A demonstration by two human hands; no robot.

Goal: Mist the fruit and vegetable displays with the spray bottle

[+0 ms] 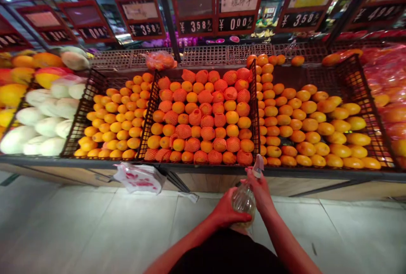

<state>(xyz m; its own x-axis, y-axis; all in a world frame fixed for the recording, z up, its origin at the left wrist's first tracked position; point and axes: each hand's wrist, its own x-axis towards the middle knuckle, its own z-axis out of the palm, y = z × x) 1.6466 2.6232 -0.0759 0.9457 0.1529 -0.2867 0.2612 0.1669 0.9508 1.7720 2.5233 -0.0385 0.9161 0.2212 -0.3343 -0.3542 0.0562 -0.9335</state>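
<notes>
A clear spray bottle with a pale trigger head is held upright, slightly tilted, in front of my body. My left hand wraps around the bottle's body from the left. My right hand grips the bottle near its neck, just under the trigger head. Some liquid shows low in the bottle. Right behind it rises the front edge of the fruit stand. Nearest are the oranges in the middle crate, several wrapped in red foam nets, and the bare oranges to the right.
Smaller oranges fill a crate left of the middle. Pale green melons lie farther left. A bundle of printed plastic bags hangs from the stand's front. Price signs hang above, and bagged fruit stands at far right.
</notes>
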